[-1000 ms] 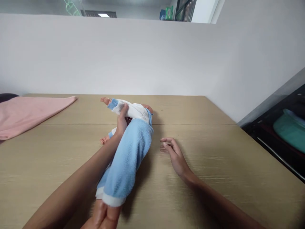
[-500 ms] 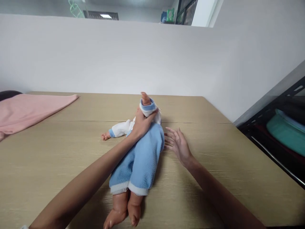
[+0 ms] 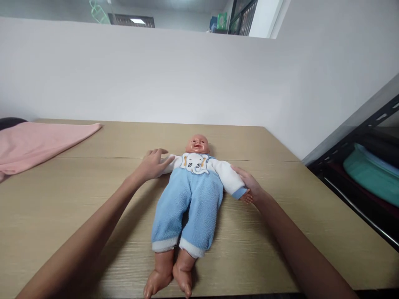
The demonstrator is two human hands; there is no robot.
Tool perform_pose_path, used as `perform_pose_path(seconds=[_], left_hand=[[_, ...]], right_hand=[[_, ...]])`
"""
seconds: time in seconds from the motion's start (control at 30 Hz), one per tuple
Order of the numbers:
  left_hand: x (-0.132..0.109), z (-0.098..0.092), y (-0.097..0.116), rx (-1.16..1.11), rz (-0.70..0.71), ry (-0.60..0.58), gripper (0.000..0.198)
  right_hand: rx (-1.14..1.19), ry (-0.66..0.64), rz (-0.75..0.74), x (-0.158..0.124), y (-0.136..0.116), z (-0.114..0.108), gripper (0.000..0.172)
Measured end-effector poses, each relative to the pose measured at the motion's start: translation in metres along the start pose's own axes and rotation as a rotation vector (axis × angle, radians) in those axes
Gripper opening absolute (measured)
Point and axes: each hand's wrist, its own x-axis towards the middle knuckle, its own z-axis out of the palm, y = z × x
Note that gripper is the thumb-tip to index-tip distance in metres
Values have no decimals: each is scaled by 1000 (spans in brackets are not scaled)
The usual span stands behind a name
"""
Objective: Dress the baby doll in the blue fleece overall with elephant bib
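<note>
A baby doll [image 3: 187, 195] lies on its back on the table, feet toward me, in blue fleece trousers and a white top with an elephant face on the chest. My left hand [image 3: 154, 163] is over the doll's arm on the left side, fingers apart, thumb near the white sleeve; it hides that arm's end. On the other side my right hand [image 3: 252, 183] is against the doll's outstretched arm, just above its blue cuff. Its thumb side shows along the sleeve, with the other fingers partly hidden behind the arm.
The wooden table [image 3: 102, 207] has a seam across it. A pink cloth [image 3: 40, 141] lies at the far left. A white wall [image 3: 156, 74] rises behind the table. At the right, a black rack [image 3: 355, 207] holds folded teal cloth [image 3: 370, 174].
The doll has turned from its side onto its back, so its head and chest now show. My left hand has let go and moved left; my right hand has come to the doll's arm.
</note>
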Motion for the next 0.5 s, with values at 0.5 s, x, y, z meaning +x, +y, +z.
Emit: perform_pose_path(seconds=[0.5], left_hand=[[-31,8,24,-830,-385,-339,75]], right_hand=[[-251,86,-256,-18,19,42,52]])
